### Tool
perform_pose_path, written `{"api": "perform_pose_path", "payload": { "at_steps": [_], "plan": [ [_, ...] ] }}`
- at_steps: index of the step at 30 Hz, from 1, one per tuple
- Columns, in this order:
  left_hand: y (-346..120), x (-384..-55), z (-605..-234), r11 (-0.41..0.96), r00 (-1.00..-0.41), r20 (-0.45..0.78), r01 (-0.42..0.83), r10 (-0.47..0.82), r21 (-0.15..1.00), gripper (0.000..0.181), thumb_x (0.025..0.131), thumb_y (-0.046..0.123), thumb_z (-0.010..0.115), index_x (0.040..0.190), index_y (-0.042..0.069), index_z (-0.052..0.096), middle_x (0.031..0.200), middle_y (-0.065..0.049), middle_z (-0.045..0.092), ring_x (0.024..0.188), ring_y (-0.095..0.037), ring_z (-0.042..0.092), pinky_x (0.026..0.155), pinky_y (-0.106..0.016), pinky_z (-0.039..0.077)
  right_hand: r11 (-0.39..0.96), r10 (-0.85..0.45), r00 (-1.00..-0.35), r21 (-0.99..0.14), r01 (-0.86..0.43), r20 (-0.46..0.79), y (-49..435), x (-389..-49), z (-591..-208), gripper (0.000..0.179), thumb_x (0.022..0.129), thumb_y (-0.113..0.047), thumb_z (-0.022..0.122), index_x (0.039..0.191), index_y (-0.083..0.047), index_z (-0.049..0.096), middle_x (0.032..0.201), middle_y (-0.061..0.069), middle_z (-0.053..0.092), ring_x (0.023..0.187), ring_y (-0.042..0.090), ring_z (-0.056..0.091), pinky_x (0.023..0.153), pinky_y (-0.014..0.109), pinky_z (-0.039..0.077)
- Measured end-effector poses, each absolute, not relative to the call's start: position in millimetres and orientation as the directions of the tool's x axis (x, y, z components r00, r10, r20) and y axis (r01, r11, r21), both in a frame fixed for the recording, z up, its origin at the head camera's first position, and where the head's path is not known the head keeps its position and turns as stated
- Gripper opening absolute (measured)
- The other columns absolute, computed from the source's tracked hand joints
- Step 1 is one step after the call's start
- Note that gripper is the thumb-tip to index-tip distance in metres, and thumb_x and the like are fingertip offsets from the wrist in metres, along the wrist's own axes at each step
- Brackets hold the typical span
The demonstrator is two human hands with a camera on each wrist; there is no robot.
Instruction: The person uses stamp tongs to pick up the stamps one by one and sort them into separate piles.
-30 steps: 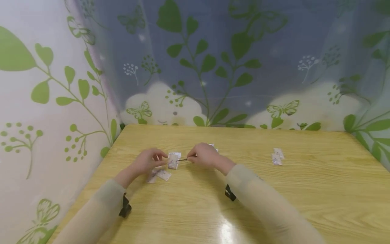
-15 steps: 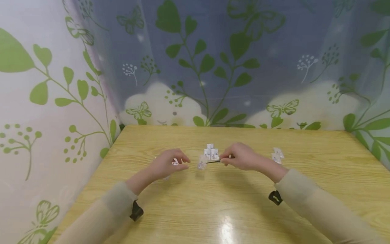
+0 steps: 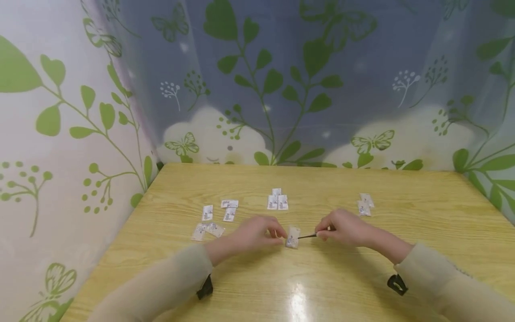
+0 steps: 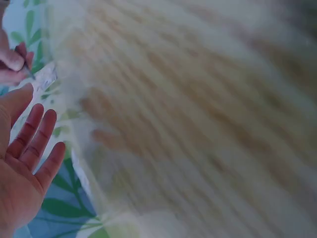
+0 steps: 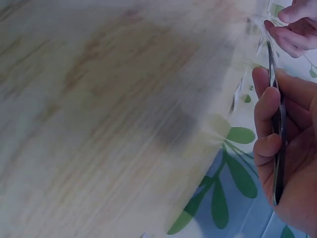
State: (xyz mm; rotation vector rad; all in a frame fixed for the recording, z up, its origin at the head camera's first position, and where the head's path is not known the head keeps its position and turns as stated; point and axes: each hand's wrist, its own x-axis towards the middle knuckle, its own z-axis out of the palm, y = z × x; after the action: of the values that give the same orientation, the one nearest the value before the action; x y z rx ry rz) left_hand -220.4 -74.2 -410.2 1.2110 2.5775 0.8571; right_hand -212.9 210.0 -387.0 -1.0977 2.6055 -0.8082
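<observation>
Between my hands is a small clear plastic packet (image 3: 293,237) with a printed figure on it. My right hand (image 3: 344,228) holds dark metal tweezers (image 5: 278,124), whose tips meet the packet's right edge. In the right wrist view the fingers wrap around the tweezers along the palm. My left hand (image 3: 257,235) is at the packet's left side, fingertips right at its edge. The left wrist view shows the left fingers (image 4: 34,134) spread and loosely extended. Below the group of three cards, the packet is over the middle of the wooden table (image 3: 249,286).
Left of centre lie a white card (image 3: 207,213), two more overlapping cards (image 3: 230,214) and two clear packets (image 3: 215,229). Three white cards (image 3: 283,202) form a cluster behind the hands. Two overlapping packets (image 3: 364,208) lie at right. Patterned curtains (image 3: 277,89) stand behind the table.
The packet, gripped by the tweezers, has moved from over the left cards rightward and closer to me. Both hands have moved right with it, uncovering the cards and packets on the left.
</observation>
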Motion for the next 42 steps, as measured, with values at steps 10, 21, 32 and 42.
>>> {"api": "perform_pose_path", "payload": {
  "at_steps": [10, 21, 32, 42],
  "plan": [
    [-61, -225, -424, 0.577, -0.680, 0.008, 0.627, 0.733, 0.523, 0.006, 0.087, 0.023, 0.074, 0.093, 0.021, 0.074, 0.087, 0.015, 0.061, 0.079, 0.001, 0.057, 0.076, -0.019, 0.046, 0.600, -0.708, -0.706, -0.515, -0.612, 0.013, 206, -217, -404, 0.010, 0.091, -0.010, 0.067, 0.091, -0.010, 0.076, 0.082, -0.010, 0.067, 0.067, 0.000, 0.052, 0.061, 0.024, 0.046],
    [-58, -224, -422, 0.616, -0.692, 0.018, 0.654, 0.722, 0.439, 0.011, 0.085, 0.034, 0.076, 0.090, 0.024, 0.074, 0.087, 0.018, 0.059, 0.078, 0.001, 0.056, 0.069, -0.017, 0.044, 0.628, -0.698, -0.716, -0.467, -0.623, 0.017, 204, -221, -405, 0.008, 0.090, -0.011, 0.068, 0.091, -0.009, 0.077, 0.083, -0.008, 0.069, 0.068, 0.000, 0.052, 0.062, 0.025, 0.045],
    [-55, -224, -424, 0.635, -0.698, 0.038, 0.672, 0.715, 0.380, 0.012, 0.083, 0.037, 0.077, 0.087, 0.026, 0.073, 0.084, 0.019, 0.056, 0.075, 0.002, 0.053, 0.067, -0.017, 0.043, 0.639, -0.679, -0.733, -0.463, -0.614, 0.034, 204, -220, -405, 0.012, 0.091, -0.013, 0.068, 0.096, -0.008, 0.077, 0.092, 0.000, 0.072, 0.080, 0.007, 0.062, 0.067, 0.028, 0.050],
    [-54, -224, -422, 0.644, -0.702, 0.021, 0.665, 0.712, 0.378, 0.012, 0.084, 0.037, 0.076, 0.087, 0.026, 0.073, 0.084, 0.019, 0.056, 0.075, 0.001, 0.053, 0.068, -0.017, 0.042, 0.636, -0.670, -0.738, -0.454, -0.624, 0.074, 200, -218, -405, 0.011, 0.092, -0.012, 0.067, 0.095, -0.009, 0.077, 0.091, -0.001, 0.072, 0.080, 0.009, 0.064, 0.067, 0.030, 0.051]
  ]
}}
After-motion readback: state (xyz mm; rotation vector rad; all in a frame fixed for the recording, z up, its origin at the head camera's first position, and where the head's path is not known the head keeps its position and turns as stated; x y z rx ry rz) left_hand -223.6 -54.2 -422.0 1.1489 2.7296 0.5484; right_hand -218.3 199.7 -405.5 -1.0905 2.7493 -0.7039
